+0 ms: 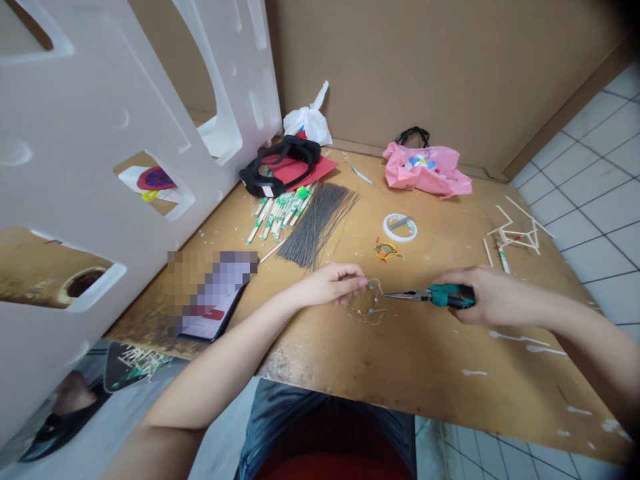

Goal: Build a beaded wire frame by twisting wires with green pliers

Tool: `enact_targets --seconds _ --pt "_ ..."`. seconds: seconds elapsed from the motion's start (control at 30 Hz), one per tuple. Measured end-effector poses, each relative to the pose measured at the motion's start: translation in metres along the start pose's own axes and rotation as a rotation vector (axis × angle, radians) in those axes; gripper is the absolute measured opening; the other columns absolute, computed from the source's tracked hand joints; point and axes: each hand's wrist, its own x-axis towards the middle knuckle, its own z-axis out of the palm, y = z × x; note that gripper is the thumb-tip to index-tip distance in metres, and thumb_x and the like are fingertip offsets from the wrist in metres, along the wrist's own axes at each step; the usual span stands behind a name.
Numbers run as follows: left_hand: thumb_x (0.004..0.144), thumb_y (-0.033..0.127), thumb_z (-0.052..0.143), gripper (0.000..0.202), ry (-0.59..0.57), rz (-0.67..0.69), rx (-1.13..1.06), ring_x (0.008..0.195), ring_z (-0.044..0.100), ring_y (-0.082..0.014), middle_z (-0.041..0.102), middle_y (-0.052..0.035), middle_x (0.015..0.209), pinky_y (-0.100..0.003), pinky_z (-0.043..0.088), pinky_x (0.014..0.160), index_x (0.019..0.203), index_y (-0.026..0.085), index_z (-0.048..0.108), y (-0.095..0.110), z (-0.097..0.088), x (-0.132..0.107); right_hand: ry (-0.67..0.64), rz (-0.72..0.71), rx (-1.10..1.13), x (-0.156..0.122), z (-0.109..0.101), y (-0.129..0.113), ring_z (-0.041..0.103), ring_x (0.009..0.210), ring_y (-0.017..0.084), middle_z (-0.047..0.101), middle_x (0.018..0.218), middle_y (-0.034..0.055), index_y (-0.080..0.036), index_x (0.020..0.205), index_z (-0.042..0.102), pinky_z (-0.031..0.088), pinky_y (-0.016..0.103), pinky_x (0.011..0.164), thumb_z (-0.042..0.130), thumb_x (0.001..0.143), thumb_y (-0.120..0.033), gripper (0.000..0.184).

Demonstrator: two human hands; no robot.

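Between the fingers of my left hand (336,283) is pinched a thin wire ring with small beads (371,311), like a beaded bracelet. Loose wire ends stick out from it. My right hand (483,297) is wrapped round the green and black handles of long-nose pliers (415,295). The pliers point left, and their tips are at the ring's upper right side, by a wire end. Whether the jaws grip the wire is too small to tell. Just above the ring lie several coloured rubber bands (389,250) and a white tape roll (400,228).
A bundle of grey wires (317,223) lies beside wrapped chopsticks (280,213). Behind them are a black head strap (305,160) and a white bag (307,123). A phone (217,303) lies left, a pink bag (425,170) at the back, a stick frame (517,237) right.
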Motion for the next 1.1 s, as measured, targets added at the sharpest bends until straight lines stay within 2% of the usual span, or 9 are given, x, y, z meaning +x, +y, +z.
enact_targets --seconds 0.1,0.23,0.37,0.5,0.6,0.73,1.1 --pt "0.088 0.043 0.045 0.033 0.003 0.072 0.111 0.048 0.038 -0.006 0.042 0.0058 0.056 -0.02 0.032 0.05 0.067 0.017 0.045 0.003 0.004 -0.002 -0.024 0.002 -0.049 -0.001 0.0 -0.005 0.052 0.057 0.011 0.063 0.071 -0.0049 -0.026 0.09 0.063 0.034 0.023 0.049 0.052 0.064 -0.011 0.032" --pt "0.088 0.042 0.045 0.037 0.131 0.123 0.236 0.052 0.029 -0.0066 0.031 0.0062 0.056 -0.02 0.025 0.05 0.061 0.017 0.038 0.001 0.008 -0.001 0.226 -0.016 -0.289 -0.002 0.007 -0.005 0.059 0.068 0.017 0.066 0.091 0.0013 -0.024 0.102 0.061 0.038 0.027 0.053 0.059 0.068 -0.021 0.034" --pt "0.085 0.048 0.047 0.04 0.169 0.052 0.056 0.046 0.027 -0.0051 0.031 0.0078 0.051 -0.02 0.021 0.046 0.061 0.018 0.036 -0.002 0.007 0.003 0.483 -0.095 -0.501 -0.005 0.015 0.001 0.061 0.079 0.021 0.066 0.095 0.007 -0.021 0.111 0.058 0.04 0.029 0.06 0.058 0.076 -0.03 0.036" --pt "0.081 0.048 0.054 0.041 0.169 -0.03 -0.213 0.04 0.024 -0.0026 0.032 0.0096 0.048 -0.019 0.02 0.042 0.06 0.018 0.035 -0.006 0.007 0.006 0.651 -0.203 -0.703 -0.008 0.02 -0.007 0.055 0.069 0.018 0.064 0.084 0.0073 -0.019 0.104 0.061 0.034 0.029 0.058 0.053 0.084 -0.033 0.025" --pt "0.078 0.046 0.059 0.041 0.19 -0.077 -0.299 0.038 0.023 -0.0015 0.031 0.0104 0.046 -0.018 0.017 0.04 0.059 0.018 0.036 -0.008 0.008 0.008 0.669 -0.269 -0.829 -0.004 0.025 -0.02 0.048 0.064 0.016 0.06 0.076 0.004 -0.024 0.1 0.062 0.028 0.029 0.058 0.052 0.085 -0.031 0.02" --pt "0.076 0.045 0.061 0.041 0.2 -0.11 -0.297 0.036 0.023 -0.001 0.031 0.0108 0.044 -0.017 0.016 0.039 0.058 0.017 0.037 -0.007 0.01 0.008 0.65 -0.264 -0.876 0.005 0.027 -0.031 0.045 0.065 0.017 0.058 0.074 0.0034 -0.026 0.103 0.061 0.026 0.03 0.06 0.051 0.083 -0.022 0.023" --pt "0.077 0.046 0.061 0.043 0.205 -0.128 -0.262 0.033 0.026 -0.0008 0.033 0.0101 0.042 -0.017 0.016 0.037 0.055 0.017 0.037 -0.002 0.009 0.008 0.648 -0.28 -0.886 0.013 0.026 -0.032 0.044 0.068 0.018 0.058 0.076 0.0044 -0.025 0.104 0.061 0.026 0.031 0.061 0.05 0.084 -0.022 0.022"
